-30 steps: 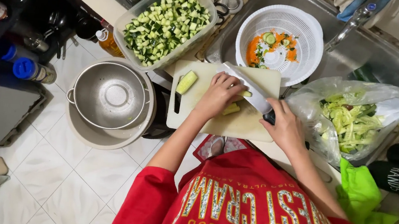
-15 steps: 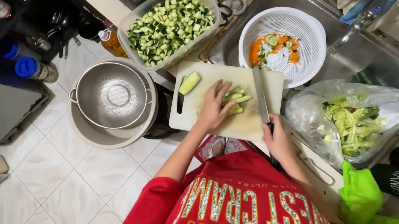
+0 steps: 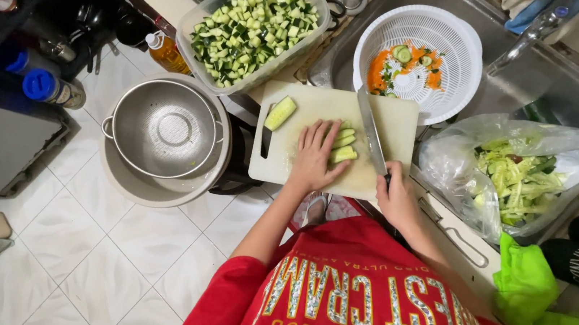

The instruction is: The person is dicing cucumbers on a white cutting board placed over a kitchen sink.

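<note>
Hands at a cutting board [image 3: 328, 141], seen from above. Left hand [image 3: 316, 155] lay flat and open on the board, fingers spread, fingertips touching the near ends of the cucumber strips [image 3: 343, 145]. Right hand [image 3: 395, 200] was closed around the handle of a knife [image 3: 371, 134] at the board's near right corner; the blade ran away from the hand toward the far edge, tilted slightly left, just right of the strips.

Strips lay bunched near the board's centre, directly beyond the left fingertips, their long axes running left to right with a slight tilt, so roughly crosswise to the blade. Left hand was thus the nearer of the two; only the blade, not the right hand, came close to them.

A cucumber half [image 3: 280, 113] rested apart at the board's far left corner. Beyond the board's far left edge stood a tub [image 3: 258, 24] of diced cucumber; beyond its far right corner, a white colander [image 3: 417, 59] with scraps sat in the sink [image 3: 573, 93]. Right of the board lay a bag [image 3: 520, 178] of peelings; left of it, a steel strainer [image 3: 163, 126] stood in a bowl.
</note>
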